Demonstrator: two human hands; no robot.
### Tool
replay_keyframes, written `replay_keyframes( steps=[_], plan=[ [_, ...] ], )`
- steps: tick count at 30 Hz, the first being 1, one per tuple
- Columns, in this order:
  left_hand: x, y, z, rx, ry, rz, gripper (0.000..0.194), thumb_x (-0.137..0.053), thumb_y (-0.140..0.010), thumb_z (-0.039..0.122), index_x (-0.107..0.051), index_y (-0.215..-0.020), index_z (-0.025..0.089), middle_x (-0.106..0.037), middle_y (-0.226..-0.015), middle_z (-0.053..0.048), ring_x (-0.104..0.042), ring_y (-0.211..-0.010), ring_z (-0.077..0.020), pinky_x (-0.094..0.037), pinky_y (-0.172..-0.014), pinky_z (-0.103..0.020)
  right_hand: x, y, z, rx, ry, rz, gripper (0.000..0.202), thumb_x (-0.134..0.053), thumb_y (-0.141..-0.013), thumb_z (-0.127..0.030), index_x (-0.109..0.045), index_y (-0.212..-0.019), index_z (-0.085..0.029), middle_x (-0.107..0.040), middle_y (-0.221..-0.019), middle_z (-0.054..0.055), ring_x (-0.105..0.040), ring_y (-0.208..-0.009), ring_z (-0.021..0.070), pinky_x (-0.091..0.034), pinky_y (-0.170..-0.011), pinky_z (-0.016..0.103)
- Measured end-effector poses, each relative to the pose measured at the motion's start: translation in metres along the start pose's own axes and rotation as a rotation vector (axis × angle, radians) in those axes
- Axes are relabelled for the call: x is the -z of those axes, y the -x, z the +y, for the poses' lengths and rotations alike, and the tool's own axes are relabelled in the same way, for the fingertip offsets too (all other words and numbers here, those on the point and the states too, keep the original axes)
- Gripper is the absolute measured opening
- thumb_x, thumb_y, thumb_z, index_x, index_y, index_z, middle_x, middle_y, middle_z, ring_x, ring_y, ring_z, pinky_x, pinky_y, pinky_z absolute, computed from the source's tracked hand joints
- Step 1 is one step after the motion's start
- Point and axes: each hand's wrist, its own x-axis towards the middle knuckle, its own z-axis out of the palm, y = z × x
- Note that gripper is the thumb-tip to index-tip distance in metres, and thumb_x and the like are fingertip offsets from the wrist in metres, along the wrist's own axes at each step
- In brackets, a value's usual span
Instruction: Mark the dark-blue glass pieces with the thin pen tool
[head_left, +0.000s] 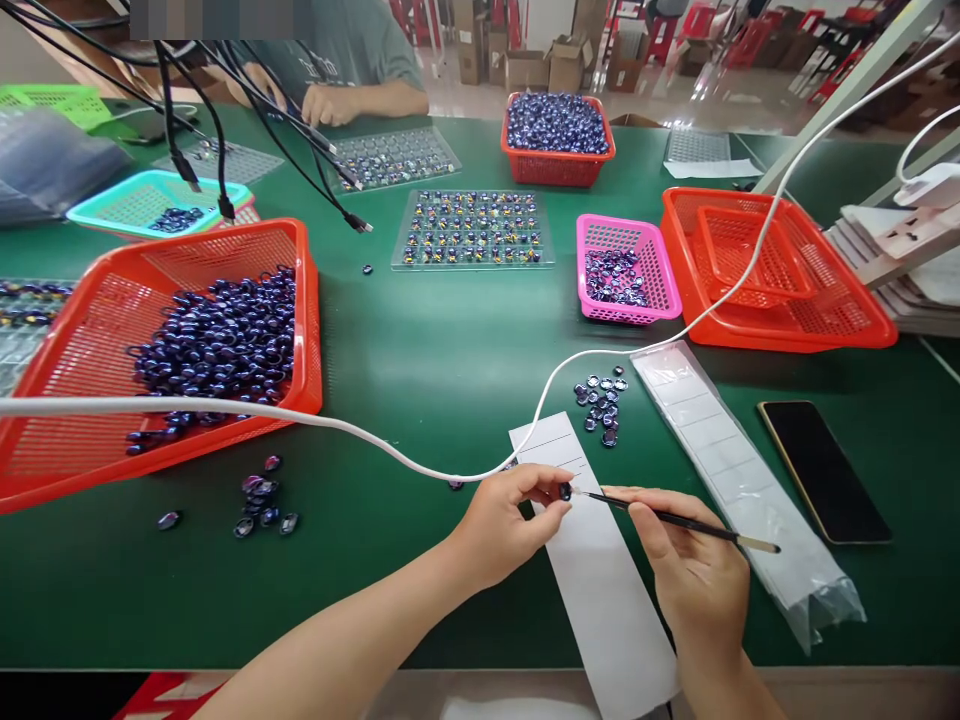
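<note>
My left hand (510, 525) pinches a small dark shiny piece (565, 491) between thumb and fingertips. In my right hand (690, 560) is a thin black brush-like tool (675, 519), its tip touching or very close to that piece. Both hands are above a white paper strip (600, 590) marked with lines. Beyond the strip lies a group of small dark metallic pieces (601, 405). Another small heap of such pieces (262, 500) lies on the green table to the left.
A red basket (311, 330) of dark blue pieces stands at left. A white cable (420, 462) crosses the table. A pink basket (589, 235), red baskets (847, 330), a wrapped strip packet (720, 450), a phone (825, 470) and a filled clear tray (472, 230) surround the workspace. A person's hand (330, 103) rests opposite.
</note>
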Motion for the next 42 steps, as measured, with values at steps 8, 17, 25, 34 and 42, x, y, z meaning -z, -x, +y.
replay_keyframes(
  steps=[8,17,25,34,42],
  plan=[
    [0.002,-0.0011,-0.0024,-0.069,-0.097,0.009,0.025,-0.066,-0.082,0.017,-0.074,-0.106,0.016,-0.076,-0.089,-0.005,-0.07,-0.078,-0.0158,-0.058,-0.076,-0.027,-0.0016,0.0012,0.0006,0.088,0.158,-0.072,0.011,-0.066,-0.094,-0.024,-0.073,-0.101,-0.028,-0.075,-0.087,0.003,-0.073,-0.077,0.0212,-0.059,-0.071,0.034],
    [0.0028,-0.0008,-0.0014,-0.089,-0.199,0.008,0.024,-0.067,-0.082,0.017,-0.075,-0.105,0.019,-0.078,-0.095,-0.003,-0.072,-0.086,-0.0177,-0.056,-0.081,-0.027,-0.0021,-0.0021,-0.0033,0.167,0.192,-0.149,0.016,-0.064,-0.095,-0.015,-0.07,-0.104,-0.028,-0.072,-0.087,-0.001,-0.07,-0.081,0.0142,-0.054,-0.07,0.024],
    [0.0028,-0.0009,-0.0017,-0.096,-0.213,0.002,0.024,-0.067,-0.082,0.016,-0.074,-0.104,0.019,-0.078,-0.096,-0.003,-0.072,-0.086,-0.0177,-0.056,-0.079,-0.027,-0.0022,-0.0017,-0.0023,0.203,0.196,-0.145,0.017,-0.064,-0.095,-0.014,-0.07,-0.106,-0.026,-0.072,-0.086,-0.001,-0.069,-0.08,0.0129,-0.053,-0.07,0.024],
    [0.0021,-0.001,-0.0044,-0.09,-0.219,0.0,0.024,-0.067,-0.082,0.016,-0.074,-0.105,0.02,-0.078,-0.099,-0.002,-0.072,-0.09,-0.0181,-0.055,-0.081,-0.027,-0.0022,-0.0018,-0.0028,0.181,0.24,-0.15,0.012,-0.064,-0.095,-0.017,-0.069,-0.103,-0.024,-0.072,-0.084,-0.001,-0.068,-0.075,0.0118,-0.052,-0.063,0.022],
    [0.0029,-0.0001,-0.0032,-0.092,-0.22,-0.01,0.024,-0.067,-0.082,0.016,-0.074,-0.105,0.02,-0.078,-0.096,-0.002,-0.072,-0.088,-0.0173,-0.055,-0.079,-0.027,-0.0019,-0.0018,-0.0034,0.188,0.285,-0.145,0.011,-0.064,-0.096,-0.019,-0.07,-0.102,-0.025,-0.072,-0.082,-0.001,-0.068,-0.073,0.0117,-0.053,-0.063,0.022]
  ],
)
